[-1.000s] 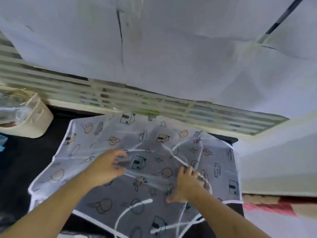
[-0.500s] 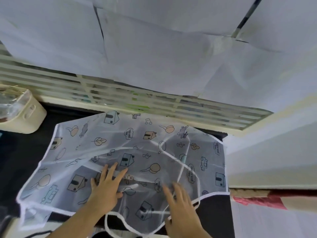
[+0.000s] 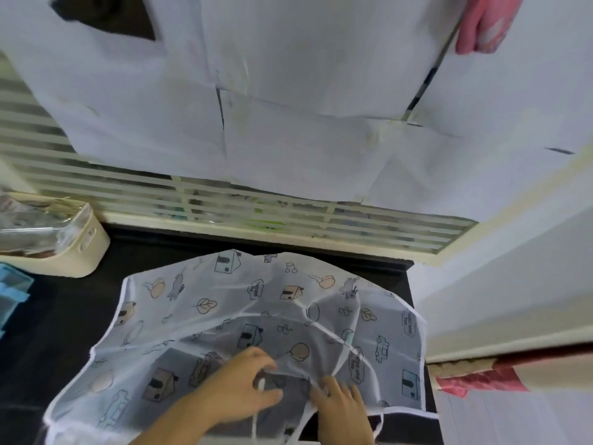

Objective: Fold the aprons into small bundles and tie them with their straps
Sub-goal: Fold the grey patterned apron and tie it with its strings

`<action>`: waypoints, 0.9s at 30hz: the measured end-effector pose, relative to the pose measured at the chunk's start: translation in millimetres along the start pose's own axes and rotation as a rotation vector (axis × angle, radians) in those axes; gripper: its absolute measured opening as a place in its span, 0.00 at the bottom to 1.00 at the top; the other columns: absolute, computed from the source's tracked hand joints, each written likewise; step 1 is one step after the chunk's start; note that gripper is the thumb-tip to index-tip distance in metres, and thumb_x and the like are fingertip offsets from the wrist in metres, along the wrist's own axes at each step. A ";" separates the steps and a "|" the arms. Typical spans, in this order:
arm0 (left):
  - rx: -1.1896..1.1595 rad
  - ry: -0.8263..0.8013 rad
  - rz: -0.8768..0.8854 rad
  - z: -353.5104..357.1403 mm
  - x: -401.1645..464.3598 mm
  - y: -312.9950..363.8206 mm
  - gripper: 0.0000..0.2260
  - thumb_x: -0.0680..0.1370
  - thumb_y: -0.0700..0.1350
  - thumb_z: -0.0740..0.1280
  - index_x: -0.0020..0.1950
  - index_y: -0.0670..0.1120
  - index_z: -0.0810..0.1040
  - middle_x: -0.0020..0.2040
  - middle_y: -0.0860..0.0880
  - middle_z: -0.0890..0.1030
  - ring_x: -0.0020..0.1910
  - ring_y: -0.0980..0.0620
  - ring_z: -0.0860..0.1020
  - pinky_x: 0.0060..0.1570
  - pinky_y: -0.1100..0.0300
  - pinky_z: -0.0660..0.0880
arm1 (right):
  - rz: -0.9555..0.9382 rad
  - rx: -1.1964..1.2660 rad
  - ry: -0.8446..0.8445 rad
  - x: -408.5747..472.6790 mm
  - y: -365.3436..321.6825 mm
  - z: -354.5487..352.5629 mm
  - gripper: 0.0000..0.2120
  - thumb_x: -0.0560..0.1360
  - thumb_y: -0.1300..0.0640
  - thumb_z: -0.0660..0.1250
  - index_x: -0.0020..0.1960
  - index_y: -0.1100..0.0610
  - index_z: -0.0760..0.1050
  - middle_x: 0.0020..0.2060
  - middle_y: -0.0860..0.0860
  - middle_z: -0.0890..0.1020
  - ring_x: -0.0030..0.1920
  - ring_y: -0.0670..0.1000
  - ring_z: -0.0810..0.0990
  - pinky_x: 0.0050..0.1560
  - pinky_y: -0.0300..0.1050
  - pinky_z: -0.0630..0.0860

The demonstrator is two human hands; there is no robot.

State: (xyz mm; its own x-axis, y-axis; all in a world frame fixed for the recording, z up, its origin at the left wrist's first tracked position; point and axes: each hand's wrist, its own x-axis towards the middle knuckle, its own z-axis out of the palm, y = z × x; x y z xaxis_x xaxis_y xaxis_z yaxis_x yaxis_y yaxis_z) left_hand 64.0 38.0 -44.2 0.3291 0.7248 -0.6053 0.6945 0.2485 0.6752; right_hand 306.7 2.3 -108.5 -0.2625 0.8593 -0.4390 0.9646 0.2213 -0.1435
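The sheer cartoon-printed apron (image 3: 288,316) lies spread and creased on the black counter (image 3: 57,332). My left hand (image 3: 244,393) now pinches its fabric, no longer flat. My right hand (image 3: 343,409) rests on it, fingers curled; grip unclear.

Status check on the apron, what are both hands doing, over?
Left hand pinching a fold. Right hand gripping near white strap. Apron spread, unfolded. Nothing in the way.
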 end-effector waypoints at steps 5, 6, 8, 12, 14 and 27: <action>0.320 0.147 0.171 -40.9 -20.6 81.9 0.27 0.77 0.54 0.70 0.72 0.68 0.64 0.62 0.58 0.79 0.57 0.58 0.80 0.58 0.57 0.79 | -0.055 0.300 0.172 30.8 -49.5 -146.2 0.14 0.81 0.62 0.60 0.63 0.49 0.73 0.45 0.42 0.76 0.47 0.47 0.76 0.52 0.48 0.77; 0.349 0.301 0.180 -57.3 -25.1 94.8 0.20 0.79 0.48 0.68 0.67 0.64 0.69 0.55 0.57 0.81 0.49 0.58 0.81 0.51 0.58 0.80 | -0.095 0.355 0.258 29.7 -61.9 -183.3 0.12 0.81 0.61 0.61 0.62 0.48 0.73 0.45 0.42 0.76 0.46 0.46 0.77 0.53 0.50 0.79; 0.263 0.524 0.157 -96.7 -37.7 119.6 0.11 0.80 0.43 0.65 0.55 0.60 0.74 0.43 0.56 0.81 0.38 0.58 0.79 0.41 0.60 0.80 | -0.182 0.451 0.381 22.4 -83.4 -246.5 0.13 0.81 0.54 0.66 0.63 0.43 0.70 0.48 0.41 0.81 0.46 0.45 0.81 0.49 0.50 0.81; -0.218 0.651 0.322 -197.6 -109.7 170.3 0.12 0.81 0.37 0.64 0.46 0.50 0.83 0.36 0.49 0.84 0.30 0.55 0.82 0.29 0.63 0.77 | -0.117 0.371 0.389 -8.8 -97.4 -337.8 0.37 0.70 0.40 0.75 0.74 0.37 0.61 0.61 0.38 0.76 0.54 0.45 0.80 0.51 0.45 0.78; -0.260 0.704 0.413 -234.2 -149.9 186.8 0.12 0.83 0.38 0.63 0.42 0.44 0.82 0.32 0.50 0.83 0.27 0.55 0.81 0.26 0.67 0.74 | -0.028 0.296 0.355 -21.0 -89.9 -354.2 0.26 0.72 0.41 0.73 0.68 0.38 0.71 0.57 0.37 0.78 0.51 0.43 0.81 0.52 0.46 0.81; 0.099 0.793 0.264 -332.7 -252.0 189.1 0.08 0.75 0.38 0.68 0.41 0.50 0.81 0.38 0.49 0.83 0.39 0.49 0.81 0.34 0.58 0.73 | -0.101 0.530 1.161 -102.0 -131.2 -486.5 0.13 0.82 0.61 0.63 0.40 0.49 0.73 0.29 0.45 0.78 0.32 0.44 0.75 0.34 0.35 0.69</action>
State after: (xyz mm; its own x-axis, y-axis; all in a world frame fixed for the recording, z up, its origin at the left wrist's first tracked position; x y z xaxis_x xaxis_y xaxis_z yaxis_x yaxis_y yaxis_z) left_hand -100.5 116.2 376.3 -0.0329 0.9971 0.0683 0.7228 -0.0235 0.6907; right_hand 219.6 109.9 386.6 0.1017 0.8050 0.5845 0.7433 0.3290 -0.5824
